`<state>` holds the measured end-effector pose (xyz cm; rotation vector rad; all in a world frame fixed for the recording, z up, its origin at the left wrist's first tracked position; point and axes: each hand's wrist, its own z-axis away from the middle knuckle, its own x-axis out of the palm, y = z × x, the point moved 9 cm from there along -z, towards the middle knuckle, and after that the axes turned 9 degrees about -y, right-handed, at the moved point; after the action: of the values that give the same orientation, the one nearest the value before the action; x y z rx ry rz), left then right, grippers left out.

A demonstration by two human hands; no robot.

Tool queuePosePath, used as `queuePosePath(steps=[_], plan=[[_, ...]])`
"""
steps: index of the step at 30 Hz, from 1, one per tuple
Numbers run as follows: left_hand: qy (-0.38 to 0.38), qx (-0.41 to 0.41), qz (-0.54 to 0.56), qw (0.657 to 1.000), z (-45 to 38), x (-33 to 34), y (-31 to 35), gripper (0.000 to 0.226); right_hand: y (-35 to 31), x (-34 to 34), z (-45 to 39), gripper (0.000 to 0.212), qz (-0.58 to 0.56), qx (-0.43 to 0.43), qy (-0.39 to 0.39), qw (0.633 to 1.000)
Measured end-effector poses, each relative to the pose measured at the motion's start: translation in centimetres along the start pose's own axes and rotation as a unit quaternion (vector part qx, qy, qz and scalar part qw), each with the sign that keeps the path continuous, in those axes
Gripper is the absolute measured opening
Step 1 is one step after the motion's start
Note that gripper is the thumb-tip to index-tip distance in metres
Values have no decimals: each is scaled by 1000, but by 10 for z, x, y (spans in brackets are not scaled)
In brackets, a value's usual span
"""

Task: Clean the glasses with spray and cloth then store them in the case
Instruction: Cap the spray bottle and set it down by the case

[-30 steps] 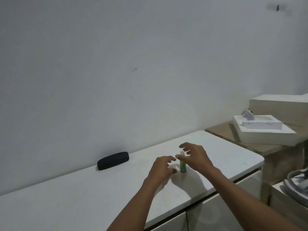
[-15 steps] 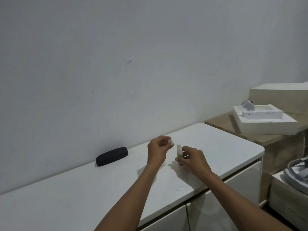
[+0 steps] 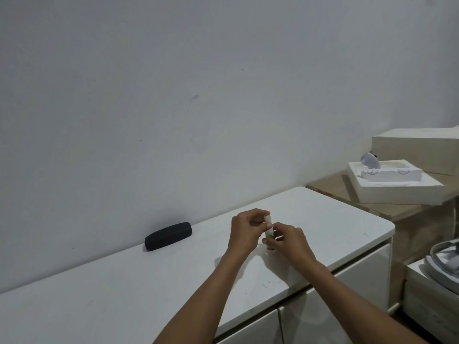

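A small spray bottle [image 3: 269, 235] with greenish liquid stands upright on the white cabinet top [image 3: 335, 224]. My right hand [image 3: 289, 240] grips its body from the right. My left hand [image 3: 247, 229] pinches the bottle's pale cap [image 3: 267, 219] at the top. A closed black glasses case [image 3: 169, 235] lies to the left near the wall, well apart from both hands. No glasses or cloth are visible.
Right of the cabinet stands a lower wooden unit [image 3: 330, 188] carrying a white box tray [image 3: 395, 187] with a small white device, and a larger pale box [image 3: 417, 145] behind. Grey shoes [image 3: 444, 261] sit at the far right edge.
My right hand closed on the bottle. My left hand, which held the cap apart from the bottle half a second ago, now has the cap at the bottle's top.
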<state>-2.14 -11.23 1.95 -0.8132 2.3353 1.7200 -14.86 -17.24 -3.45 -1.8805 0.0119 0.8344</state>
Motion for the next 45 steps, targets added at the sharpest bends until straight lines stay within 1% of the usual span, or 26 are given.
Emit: queuePosePath(steps=[4, 8, 9, 11, 13, 15, 16, 19, 22, 26, 28, 31, 39, 45], plan=[[-10, -1, -16, 1000, 2, 3, 0, 24, 1, 0, -1, 14, 8, -2, 8, 1000], [-15, -4, -17, 1000, 3, 3, 1, 27, 1, 1, -2, 13, 9, -3, 0, 1000], [-20, -11, -9, 1000, 4, 3, 0, 31, 0, 1, -2, 13, 14, -4, -3, 1000], [-38, -37, -19, 998, 6, 3, -6, 46, -4, 1, -3, 15, 25, -7, -9, 1000], [-51, -65, -66, 994, 13, -5, -16, 62, -8, 1, -5, 20, 40, -5, -14, 999], [-34, -92, -123, 988, 21, -27, -28, 67, -13, 3, -8, 22, 46, -2, -23, 999], [-22, -110, -162, 980, 26, -42, -36, 68, -16, 6, -11, 21, 48, -3, -26, 998], [-2, -169, -285, 944, 48, -90, -61, 72, -28, 21, -20, 22, 38, -8, -36, 999], [10, -194, -328, 925, 78, -135, -87, 74, -45, 42, -35, 20, 12, -22, -43, 999], [4, -231, -390, 891, 104, -177, -119, 88, -67, 74, -59, 13, -13, -30, -53, 998], [2, -253, -405, 879, 106, -186, -129, 91, -76, 90, -72, 13, -16, -29, -59, 998], [-12, -256, -421, 870, 102, -185, -139, 97, -85, 112, -95, 13, -14, -29, -64, 997], [-4, -258, -415, 873, 97, -188, -155, 101, -90, 166, -154, 18, -32, -5, -68, 997], [11, -248, -414, 876, 94, -190, -157, 100, -88, 191, -175, 21, -28, 5, -72, 997]])
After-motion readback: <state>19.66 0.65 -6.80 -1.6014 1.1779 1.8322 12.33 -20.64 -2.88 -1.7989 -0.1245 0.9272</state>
